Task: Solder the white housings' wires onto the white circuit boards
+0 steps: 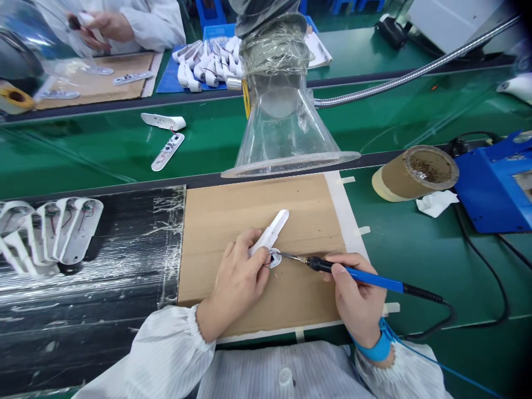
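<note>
My left hand (pixel 243 277) is closed on a slim white plastic housing (pixel 274 230) over the cardboard sheet (pixel 307 299). Under its fingertips, a small white circuit board (pixel 276 258) with a dark part and a thin wire pokes out, partly hidden. In my right hand (pixel 359 293) is a blue soldering iron (pixel 369 279), gripped like a pen. Its metal tip points left and reaches the edge of the board; whether it touches cannot be made out. A blue strap (pixel 377 348) circles my right wrist.
A clear fume funnel (pixel 286 133) hangs over the cardboard's far edge. White housings (pixel 83 233) lie on the black surface at left. At right stand a tip-cleaner pot (pixel 399 177) and a blue soldering stand (pixel 494 188). Across the green strip, a co-worker's hands (pixel 108 27) hold something.
</note>
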`<state>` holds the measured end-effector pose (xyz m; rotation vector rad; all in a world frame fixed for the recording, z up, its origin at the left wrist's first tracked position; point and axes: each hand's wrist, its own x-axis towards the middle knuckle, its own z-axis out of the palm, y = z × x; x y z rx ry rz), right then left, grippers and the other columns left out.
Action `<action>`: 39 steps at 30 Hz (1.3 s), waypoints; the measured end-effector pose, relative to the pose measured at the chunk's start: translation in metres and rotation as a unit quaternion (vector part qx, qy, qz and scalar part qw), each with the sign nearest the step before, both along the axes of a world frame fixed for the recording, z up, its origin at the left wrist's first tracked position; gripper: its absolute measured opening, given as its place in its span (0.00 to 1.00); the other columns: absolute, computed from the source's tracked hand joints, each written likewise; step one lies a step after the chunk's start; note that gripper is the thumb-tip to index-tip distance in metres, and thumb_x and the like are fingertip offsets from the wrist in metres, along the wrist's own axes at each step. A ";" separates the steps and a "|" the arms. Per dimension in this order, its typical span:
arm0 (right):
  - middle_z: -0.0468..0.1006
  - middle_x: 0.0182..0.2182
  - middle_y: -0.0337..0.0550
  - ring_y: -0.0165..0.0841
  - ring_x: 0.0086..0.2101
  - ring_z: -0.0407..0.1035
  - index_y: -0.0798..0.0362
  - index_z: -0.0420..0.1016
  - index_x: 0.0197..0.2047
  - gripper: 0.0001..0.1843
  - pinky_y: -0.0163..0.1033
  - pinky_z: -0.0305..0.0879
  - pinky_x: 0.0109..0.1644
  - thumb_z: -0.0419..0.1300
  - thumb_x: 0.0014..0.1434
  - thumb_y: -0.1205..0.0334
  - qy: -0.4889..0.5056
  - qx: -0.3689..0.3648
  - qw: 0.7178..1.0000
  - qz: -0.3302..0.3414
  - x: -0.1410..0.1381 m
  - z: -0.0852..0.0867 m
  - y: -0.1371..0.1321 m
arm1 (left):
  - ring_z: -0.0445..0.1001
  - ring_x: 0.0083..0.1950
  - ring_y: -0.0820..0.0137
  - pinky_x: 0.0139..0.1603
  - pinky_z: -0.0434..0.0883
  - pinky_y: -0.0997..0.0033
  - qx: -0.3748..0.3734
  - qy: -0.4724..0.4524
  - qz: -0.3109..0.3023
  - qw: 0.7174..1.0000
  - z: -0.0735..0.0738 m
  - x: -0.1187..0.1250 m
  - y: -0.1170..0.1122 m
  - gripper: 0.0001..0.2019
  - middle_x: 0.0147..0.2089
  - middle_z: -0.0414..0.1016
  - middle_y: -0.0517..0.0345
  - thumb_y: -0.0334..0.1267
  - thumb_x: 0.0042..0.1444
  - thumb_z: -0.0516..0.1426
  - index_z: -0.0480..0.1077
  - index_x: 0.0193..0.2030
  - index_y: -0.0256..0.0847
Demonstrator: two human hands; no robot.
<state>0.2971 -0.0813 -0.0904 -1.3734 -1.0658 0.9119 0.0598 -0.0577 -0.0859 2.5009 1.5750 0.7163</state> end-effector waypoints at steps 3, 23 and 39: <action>0.83 0.29 0.38 0.33 0.25 0.77 0.47 0.85 0.40 0.04 0.36 0.73 0.29 0.67 0.67 0.62 0.007 0.001 1.000 0.003 0.000 0.001 0.000 | 0.75 0.53 0.58 0.51 0.75 0.58 -0.002 -0.006 -0.004 1.000 0.000 0.000 0.000 0.08 0.62 0.69 0.43 0.24 0.64 0.57 0.69 0.42 0.42; 0.79 0.21 0.35 0.32 0.22 0.75 0.48 0.84 0.36 0.05 0.35 0.71 0.26 0.68 0.65 0.61 -0.028 0.012 0.999 -0.010 -0.006 0.012 0.009 | 0.73 0.50 0.60 0.48 0.75 0.59 0.007 -0.002 -0.002 1.000 -0.001 0.002 0.001 0.07 0.62 0.69 0.44 0.26 0.67 0.57 0.67 0.43 0.43; 0.80 0.21 0.36 0.33 0.22 0.76 0.48 0.84 0.35 0.05 0.36 0.71 0.25 0.69 0.65 0.60 -0.040 0.007 0.999 -0.008 -0.005 0.013 0.011 | 0.73 0.50 0.59 0.49 0.75 0.58 0.005 0.000 -0.003 1.000 -0.002 0.001 0.001 0.07 0.61 0.69 0.44 0.26 0.65 0.57 0.68 0.44 0.43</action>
